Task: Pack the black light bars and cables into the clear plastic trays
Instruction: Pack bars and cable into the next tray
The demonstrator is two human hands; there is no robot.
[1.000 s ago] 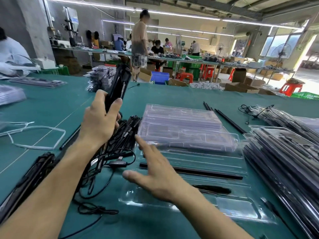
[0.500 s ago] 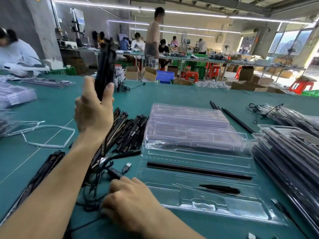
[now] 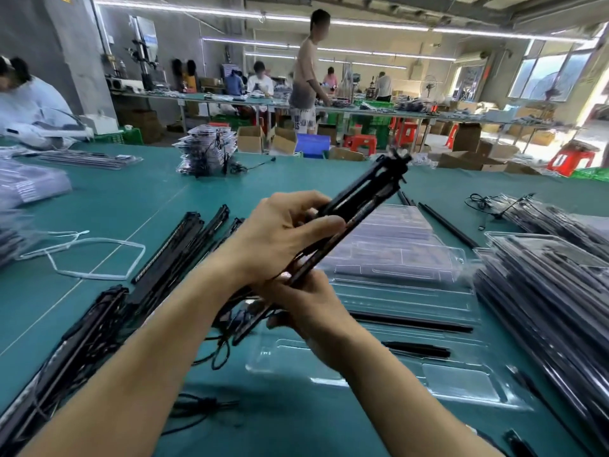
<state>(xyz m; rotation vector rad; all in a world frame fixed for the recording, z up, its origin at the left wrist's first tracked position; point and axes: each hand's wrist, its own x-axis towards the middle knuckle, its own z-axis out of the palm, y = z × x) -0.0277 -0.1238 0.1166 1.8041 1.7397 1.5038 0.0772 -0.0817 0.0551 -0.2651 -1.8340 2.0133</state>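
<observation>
Nearest me, the open tray (image 3: pixel 461 390) lies on the surface (image 3: pixel 99 206), one thin bar (image 3: pixel 412 321) already seated in a slot. Just over its left end, the right hand (image 3: pixel 309 311) pinches the low end of the light bars (image 3: pixel 359 206), and the left hand (image 3: pixel 280 235) wraps their middle, tips tilted up and away. The cable (image 3: pixel 220 347) dangles below, tangled, I think. I'd peel one bar free, level it, then press it along a slot. Spare trays (image 3: pixel 389 245) wait behind.

We're looking at our green table (image 3: pixel 131 199): loose black light bars (image 3: pixel 184 255) left, clear trays (image 3: pixel 395 258) centre, packed stacks (image 3: pixel 543 291) right, white strap loop (image 3: pixel 95 255).
</observation>
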